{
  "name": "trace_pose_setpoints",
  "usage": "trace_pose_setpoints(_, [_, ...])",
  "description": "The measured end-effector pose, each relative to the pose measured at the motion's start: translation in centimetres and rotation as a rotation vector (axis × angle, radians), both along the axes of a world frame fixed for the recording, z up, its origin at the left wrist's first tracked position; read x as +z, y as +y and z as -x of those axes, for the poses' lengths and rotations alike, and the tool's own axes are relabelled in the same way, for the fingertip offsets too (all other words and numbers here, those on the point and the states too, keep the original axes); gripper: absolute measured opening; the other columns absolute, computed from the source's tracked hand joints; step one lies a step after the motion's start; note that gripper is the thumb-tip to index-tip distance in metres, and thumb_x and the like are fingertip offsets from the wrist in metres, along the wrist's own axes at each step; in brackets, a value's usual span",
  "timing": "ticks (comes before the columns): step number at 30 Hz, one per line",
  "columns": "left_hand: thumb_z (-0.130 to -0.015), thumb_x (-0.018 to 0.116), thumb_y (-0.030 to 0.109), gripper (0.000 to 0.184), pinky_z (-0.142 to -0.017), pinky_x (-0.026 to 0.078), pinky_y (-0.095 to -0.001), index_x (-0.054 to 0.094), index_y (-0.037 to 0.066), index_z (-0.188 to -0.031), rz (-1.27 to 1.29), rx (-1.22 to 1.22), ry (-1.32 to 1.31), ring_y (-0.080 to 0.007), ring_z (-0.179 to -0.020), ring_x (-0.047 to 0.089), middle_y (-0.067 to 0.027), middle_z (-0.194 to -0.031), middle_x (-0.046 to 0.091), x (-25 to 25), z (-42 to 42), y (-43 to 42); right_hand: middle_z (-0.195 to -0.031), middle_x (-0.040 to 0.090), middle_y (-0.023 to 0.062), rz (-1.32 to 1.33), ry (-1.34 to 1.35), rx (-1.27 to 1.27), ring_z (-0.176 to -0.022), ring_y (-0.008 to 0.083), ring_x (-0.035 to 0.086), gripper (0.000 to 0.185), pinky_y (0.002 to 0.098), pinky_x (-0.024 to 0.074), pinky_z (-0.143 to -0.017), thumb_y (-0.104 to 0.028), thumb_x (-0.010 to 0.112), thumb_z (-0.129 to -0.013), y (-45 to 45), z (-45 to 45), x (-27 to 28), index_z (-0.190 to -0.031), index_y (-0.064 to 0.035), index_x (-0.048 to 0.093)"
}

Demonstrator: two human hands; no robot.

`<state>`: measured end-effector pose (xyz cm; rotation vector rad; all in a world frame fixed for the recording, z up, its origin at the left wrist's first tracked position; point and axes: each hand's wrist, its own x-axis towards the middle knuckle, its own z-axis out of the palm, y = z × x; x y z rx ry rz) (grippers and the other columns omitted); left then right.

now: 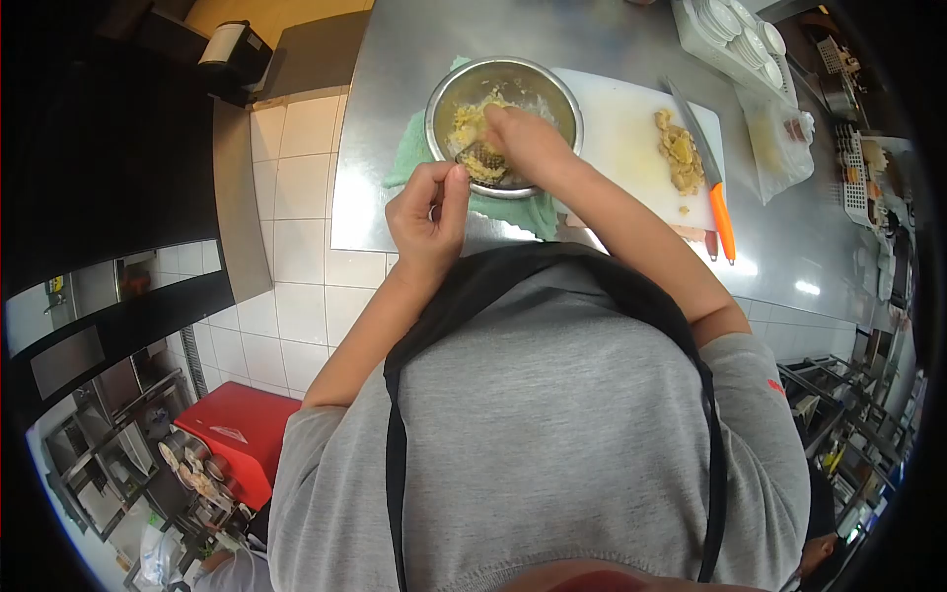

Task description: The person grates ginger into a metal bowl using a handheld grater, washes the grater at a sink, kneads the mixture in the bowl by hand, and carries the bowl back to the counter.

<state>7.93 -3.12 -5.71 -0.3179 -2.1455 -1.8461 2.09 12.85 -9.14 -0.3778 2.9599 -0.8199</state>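
A steel bowl (575, 128) stands on a green cloth (523, 212) and holds yellow mashed food (466, 123). My left hand (431, 205) is closed at the bowl's near left rim, thumb and index finger pressed together at the end of a dark mesh tool (482, 158). Inside the bowl is my right hand (523, 143), its fingers curled by the tool and the yellow food; what it holds is hidden. To the right, a white cutting board (617, 123) bears a pile of brownish-yellow pieces (680, 158) and a knife with an orange handle (724, 222).
The steel table (395, 89) carries a crate of white dishes (735, 39) and a plastic bag (779, 148) at the right. A red box (237, 429) is at the lower left. Part of another person (819, 553) shows at the lower right.
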Motion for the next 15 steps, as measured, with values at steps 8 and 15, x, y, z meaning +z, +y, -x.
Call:
trace_pose_setpoints(8, [-0.083,0.057,0.008,0.011,-0.040,0.025,-0.0186,0.055,0.003,-0.074,0.020,0.002,-0.001,-0.0013,-0.043,0.032,0.0044,-0.048,0.040,0.0,-0.2,-0.2,-0.091,0.058,0.0215,-0.016,-0.163,0.007,-0.087,0.0358,0.056,0.023,0.0444,0.0434,-0.074,-0.020,0.049,-0.084,-0.6,-0.6,2.5,-0.097,-0.0010,0.050])
trace_pose_setpoints(15, [-0.084,0.057,0.008,0.011,-0.040,0.025,-0.0180,0.055,0.003,-0.074,-0.037,-0.011,-0.011,-0.0008,-0.043,0.032,0.0048,-0.048,0.041,0.3,0.3,-0.1,-0.093,0.058,0.0202,-0.054,-0.075,0.066,-0.089,0.0343,0.057,0.022,0.0429,0.0448,-0.075,-0.020,0.050,-0.083,-1.4,-1.5,3.6,-0.098,-0.0040,0.051])
